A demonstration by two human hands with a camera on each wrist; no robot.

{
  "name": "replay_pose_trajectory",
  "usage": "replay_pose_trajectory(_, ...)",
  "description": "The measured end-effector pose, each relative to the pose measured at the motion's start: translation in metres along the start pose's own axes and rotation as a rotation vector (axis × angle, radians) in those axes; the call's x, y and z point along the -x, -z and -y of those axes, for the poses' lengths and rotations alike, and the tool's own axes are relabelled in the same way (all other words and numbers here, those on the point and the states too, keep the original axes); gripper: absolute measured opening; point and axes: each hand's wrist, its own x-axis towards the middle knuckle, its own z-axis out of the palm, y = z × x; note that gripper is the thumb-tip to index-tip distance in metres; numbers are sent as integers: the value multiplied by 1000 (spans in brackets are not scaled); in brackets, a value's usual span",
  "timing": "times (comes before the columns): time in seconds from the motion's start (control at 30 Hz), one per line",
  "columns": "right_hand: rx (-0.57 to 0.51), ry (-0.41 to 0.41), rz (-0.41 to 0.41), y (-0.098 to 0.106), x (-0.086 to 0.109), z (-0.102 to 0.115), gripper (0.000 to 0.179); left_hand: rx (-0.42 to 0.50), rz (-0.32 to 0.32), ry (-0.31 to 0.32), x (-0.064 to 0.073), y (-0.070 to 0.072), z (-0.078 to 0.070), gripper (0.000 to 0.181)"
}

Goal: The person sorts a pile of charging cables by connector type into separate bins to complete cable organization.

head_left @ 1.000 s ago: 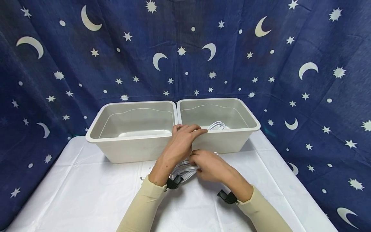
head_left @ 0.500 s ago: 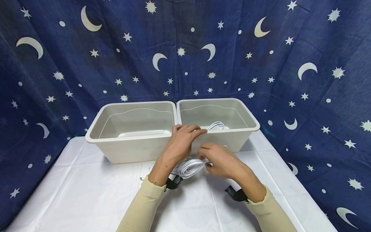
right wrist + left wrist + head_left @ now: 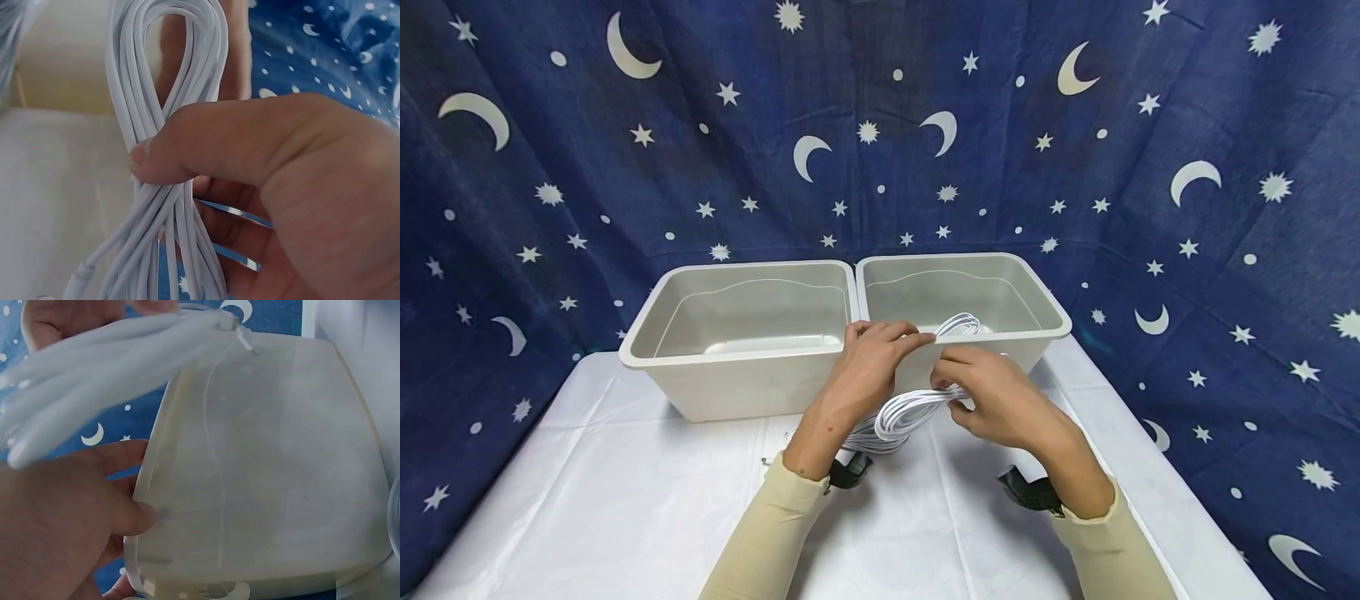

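Observation:
A coiled white cable (image 3: 913,411) hangs in the air in front of the right bin (image 3: 1033,334). My right hand (image 3: 1000,396) pinches it near its middle. In the right wrist view, the thumb presses across the cable's strands (image 3: 125,69), and a connector end sticks out below. My left hand (image 3: 861,367) holds the front rim of the right bin near the corner where the two bins meet. Its thumb lies on the outer wall in the left wrist view. Another coiled white cable (image 3: 874,440) lies on the table, partly hidden behind my left wrist.
The left bin (image 3: 737,387) stands side by side with the right one. Inside the right bin lies a coil of white cable (image 3: 960,324). A white cloth covers the table (image 3: 625,500). A blue curtain (image 3: 737,150) with moons and stars hangs behind.
My right hand has lifted the coiled cable off the table, moving up and to the right. The other coil stays on the table. My left hand has kept its place on the rim.

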Motion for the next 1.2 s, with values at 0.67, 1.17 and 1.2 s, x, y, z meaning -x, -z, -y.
replay_pose_trajectory(0.67,-123,-80,-278,38,-4,-29,34,33,-53,-17,1,-1,4,54)
replay_pose_trajectory(1.17,-67,-107,-524,29,-21,-43,26,-4,-18,-1,1,0,2,72)
replay_pose_trajectory(1.2,-54,-105,-541,27,-22,-44,25,-7,-19,-4,1,0,2,71)
